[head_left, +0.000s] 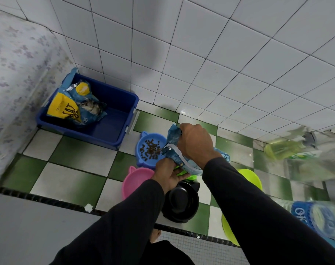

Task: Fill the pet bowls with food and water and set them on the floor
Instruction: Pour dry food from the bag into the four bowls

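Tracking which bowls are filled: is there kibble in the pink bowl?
No, the pink bowl looks empty; kibble lies only in the blue bowl.

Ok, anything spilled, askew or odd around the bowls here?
No spilled kibble shows: it all lies inside the blue bowl. The only stray thing is a small white scrap on the floor's dark edge strip. Pink bowl and black bowl sit empty.

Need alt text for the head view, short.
Both hands, left hand and right hand, tip a blue food bag over a blue bowl holding kibble; the pink bowl and black bowl beside it hold none.
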